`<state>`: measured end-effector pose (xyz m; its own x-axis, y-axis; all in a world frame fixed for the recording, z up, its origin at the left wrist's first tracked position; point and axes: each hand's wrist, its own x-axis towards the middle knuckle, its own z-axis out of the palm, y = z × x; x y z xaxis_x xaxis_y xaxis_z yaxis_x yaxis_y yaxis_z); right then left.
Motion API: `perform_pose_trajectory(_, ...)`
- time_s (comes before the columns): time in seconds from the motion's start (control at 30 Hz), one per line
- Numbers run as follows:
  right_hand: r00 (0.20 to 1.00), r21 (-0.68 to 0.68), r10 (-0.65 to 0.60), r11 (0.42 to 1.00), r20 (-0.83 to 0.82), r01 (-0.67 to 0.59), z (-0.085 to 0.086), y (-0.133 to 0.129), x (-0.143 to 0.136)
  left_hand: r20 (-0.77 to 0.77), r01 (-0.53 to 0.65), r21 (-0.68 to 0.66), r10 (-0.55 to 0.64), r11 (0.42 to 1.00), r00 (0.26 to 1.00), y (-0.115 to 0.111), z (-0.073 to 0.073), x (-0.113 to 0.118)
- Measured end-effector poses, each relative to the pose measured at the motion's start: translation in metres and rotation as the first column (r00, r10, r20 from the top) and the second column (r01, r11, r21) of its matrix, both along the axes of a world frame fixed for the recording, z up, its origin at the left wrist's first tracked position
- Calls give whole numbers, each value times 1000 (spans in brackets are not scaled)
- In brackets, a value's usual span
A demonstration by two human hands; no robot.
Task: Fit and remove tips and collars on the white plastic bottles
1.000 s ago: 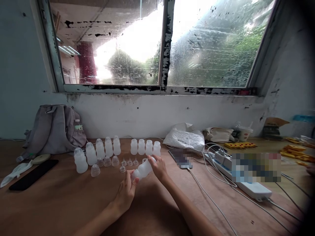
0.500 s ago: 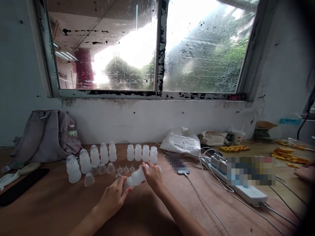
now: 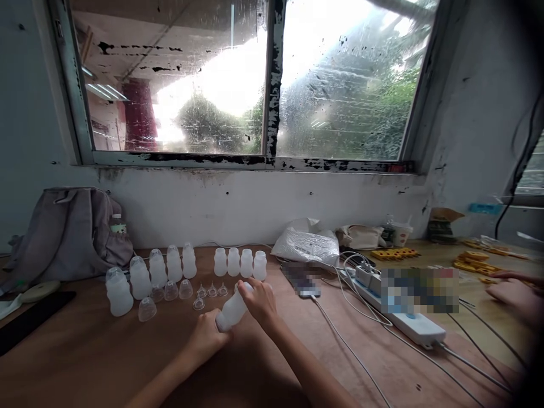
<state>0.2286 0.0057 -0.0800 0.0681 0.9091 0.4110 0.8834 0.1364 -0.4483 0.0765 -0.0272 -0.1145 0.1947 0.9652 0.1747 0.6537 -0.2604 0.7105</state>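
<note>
A frosted white bottle (image 3: 232, 311) is tilted between my two hands above the brown table. My left hand (image 3: 208, 335) is wrapped round its lower left end, and my right hand (image 3: 258, 299) grips its upper right end. Behind them stand several open frosted bottles (image 3: 233, 262) in a row. To the left, several bottles with clear domed caps (image 3: 119, 296) form a slanting row. Loose clear domes (image 3: 147, 309) lie in front of those. Several clear nipple-shaped pieces (image 3: 212, 290) sit just beyond my left hand.
A grey backpack (image 3: 72, 232) and a black flat object (image 3: 36, 322) are at the left. A silvery bag (image 3: 306, 243), a phone (image 3: 301, 280), a white power strip (image 3: 420, 328) and cables lie right. Another person's hand (image 3: 516, 296) is near yellow parts (image 3: 474, 262) at the far right.
The view has shifted slightly right. My left hand has closed round the bottle's lower end, its fingers less spread. The other person's hand reaches further into view.
</note>
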Motion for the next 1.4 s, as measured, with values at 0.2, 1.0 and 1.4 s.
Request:
perform_pose_trajectory(0.2,1000,-10,16,1000,-16,-16,2,1,1,288,120,-238,-48,964,956,1,1,-1)
perform_pose_trajectory(1.0,940,155,21,987,-341,34,-3,24,44,300,192,-462,-52,866,952,6,34,-62)
perform_pose_trajectory(1.4,953,94,13,995,-302,16,-10,24,37,-785,-34,102,102,994,612,29,46,-123)
